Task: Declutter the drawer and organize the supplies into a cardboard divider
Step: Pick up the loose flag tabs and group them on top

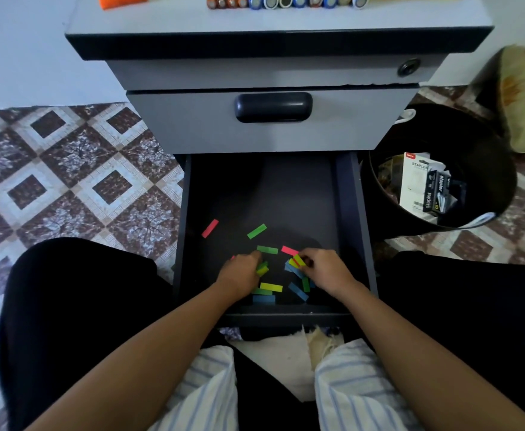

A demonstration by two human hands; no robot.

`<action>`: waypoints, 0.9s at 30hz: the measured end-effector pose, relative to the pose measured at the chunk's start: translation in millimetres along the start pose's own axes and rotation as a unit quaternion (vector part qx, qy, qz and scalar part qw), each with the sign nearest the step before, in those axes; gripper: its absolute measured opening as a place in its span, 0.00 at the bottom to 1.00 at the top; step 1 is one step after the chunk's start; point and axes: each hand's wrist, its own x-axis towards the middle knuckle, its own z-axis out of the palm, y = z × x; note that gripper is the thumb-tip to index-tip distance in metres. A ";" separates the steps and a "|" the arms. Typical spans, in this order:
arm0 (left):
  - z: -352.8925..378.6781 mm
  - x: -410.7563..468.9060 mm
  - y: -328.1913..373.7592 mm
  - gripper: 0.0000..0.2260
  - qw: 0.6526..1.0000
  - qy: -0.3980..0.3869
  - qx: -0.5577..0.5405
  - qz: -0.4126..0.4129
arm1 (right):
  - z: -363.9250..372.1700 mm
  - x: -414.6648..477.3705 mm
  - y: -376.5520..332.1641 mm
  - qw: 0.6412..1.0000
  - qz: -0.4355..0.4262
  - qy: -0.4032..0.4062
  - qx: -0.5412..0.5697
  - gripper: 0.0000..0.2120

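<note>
Down in the open bottom drawer [353, 228], both hands are working among the coloured tabs [267, 250], and I'm calling this the late part of the clear-out. The drawer floor is showing nothing but tabs now, as far as I'm seeing. The left hand [242, 272] is curling its fingers over a few green and yellow ones near the front, and I'm reading that as a grip, though the fingertips are partly hiding it. The right hand [325, 269] is pinching a small fan of yellow and red ones between thumb and fingers, just beside the left. More are lying loose around both wrists: blue, green and yellow ones close to the front wall. A red tab [210, 228] and a green tab [256, 231] are sitting well apart further back, so gathering is looking about half done to me. Up on the cabinet top [255, 23], batteries [286, 1] are standing in a tidy row with an orange block [121, 0] off to the left, which I'm taking as sorting done. To the right, the bin [479, 141] is holding stapler packaging [416, 181], so the throwing-out is looking handled. What I'm not seeing anywhere is the cardboard divider. By my judgement, fitting it and loading the supplies into it is all lying ahead.
</note>
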 end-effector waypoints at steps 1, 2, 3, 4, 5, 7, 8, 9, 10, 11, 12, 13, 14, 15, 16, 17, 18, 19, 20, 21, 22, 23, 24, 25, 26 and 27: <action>-0.8 -0.1 -0.4 0.10 1.000 -0.004 -0.014 -0.003 | 1.1 -0.3 -0.3 1.000 -0.001 -0.001 -0.016 0.13; -1.3 -0.2 -0.6 0.10 1.000 -0.009 -0.023 -0.002 | 2.3 -0.6 -0.6 0.999 -0.002 -0.001 -0.034 0.13; -1.6 -0.2 -0.4 0.10 1.000 -0.013 -0.027 0.000 | 3.5 -0.5 -0.8 0.999 -0.006 0.000 -0.053 0.12; -2.1 0.1 -0.2 0.10 1.000 -0.017 -0.025 0.003 | 4.3 0.2 -1.3 0.997 -0.012 0.000 -0.073 0.11; -2.7 -0.2 -0.1 0.10 1.000 -0.020 -0.023 0.005 | 5.1 1.3 -1.9 0.996 -0.016 0.001 -0.091 0.11; -3.4 -0.8 -0.6 0.11 1.000 -0.018 -0.023 0.008 | 6.8 2.3 -2.9 0.994 -0.017 0.001 -0.109 0.10; -4.4 -0.6 -1.0 0.11 1.000 -0.010 -0.024 0.013 | 7.2 2.8 -2.9 0.994 -0.014 0.003 -0.108 0.10; -5.7 -0.7 -1.2 0.12 0.999 -0.001 -0.025 0.020 | 7.7 2.8 -2.6 0.994 -0.011 0.008 -0.107 0.10; -7.6 -0.5 -0.8 0.12 0.999 0.007 -0.028 0.029 | 7.8 2.6 -2.3 0.994 -0.006 0.012 -0.105 0.10; -10.1 -0.1 0.0 0.11 0.999 0.009 -0.031 0.040 | 8.1 2.7 -1.9 0.995 -0.005 0.014 -0.103 0.10; -12.2 0.2 1.0 0.11 0.998 0.005 -0.035 0.050 | 8.4 2.6 -2.0 0.995 -0.006 0.012 -0.103 0.10; -13.5 0.5 2.2 0.10 0.997 -0.006 -0.039 0.060 | 9.1 2.7 -2.1 0.995 -0.008 0.009 -0.104 0.09; -13.8 0.4 3.6 0.09 0.997 -0.022 -0.037 0.070 | 9.4 2.5 -3.1 0.994 -0.009 0.007 -0.105 0.09; -13.4 -0.7 5.3 0.09 0.995 -0.038 -0.027 0.083 | 10.0 2.5 -3.8 0.994 -0.011 0.007 -0.105 0.09; -12.1 -1.8 7.0 0.09 0.994 -0.052 -0.008 0.097 | 10.2 2.2 -4.4 0.995 -0.009 0.007 -0.102 0.08; -9.9 -3.0 8.5 0.10 0.992 -0.060 0.014 0.110 | 10.3 2.2 -4.8 0.995 -0.003 0.008 -0.098 0.09; -7.7 -3.9 9.6 0.11 0.990 -0.063 0.039 0.120 | 9.8 2.2 -5.5 0.995 0.005 0.004 -0.096 0.10; -5.8 -4.3 10.9 0.12 0.988 -0.063 0.066 0.128 | 9.4 2.2 -5.8 0.995 0.011 0.002 -0.097 0.10; -4.5 -4.4 12.0 0.13 0.985 -0.060 0.089 0.134 | 9.2 2.2 -6.0 0.995 0.015 -0.001 -0.100 0.11; -3.7 -4.1 13.1 0.13 0.983 -0.057 0.107 0.138 | 9.6 2.8 -5.4 0.995 0.016 -0.001 -0.102 0.12; -3.0 -3.6 13.8 0.12 0.981 -0.055 0.120 0.143 | 9.6 2.5 -5.3 0.995 0.018 -0.001 -0.100 0.12; -2.4 -3.3 14.7 0.12 0.978 -0.054 0.133 0.148 | 9.9 2.4 -4.9 0.996 0.020 0.001 -0.091 0.12; -1.8 -3.2 15.0 0.12 0.976 -0.053 0.146 0.152 | 9.7 1.9 -4.8 0.997 0.026 0.004 -0.071 0.11; -1.3 -3.2 15.2 0.12 0.974 -0.053 0.155 0.154 | 9.2 1.7 -4.2 0.999 0.034 0.009 -0.040 0.11; -0.8 -3.0 15.0 0.12 0.973 -0.054 0.159 0.155 | 8.2 1.3 -3.2 0.999 0.045 0.016 -0.004 0.11; -0.3 -2.7 14.7 0.12 0.973 -0.055 0.160 0.154 | 7.0 1.2 -2.1 0.998 0.056 0.022 0.033 0.10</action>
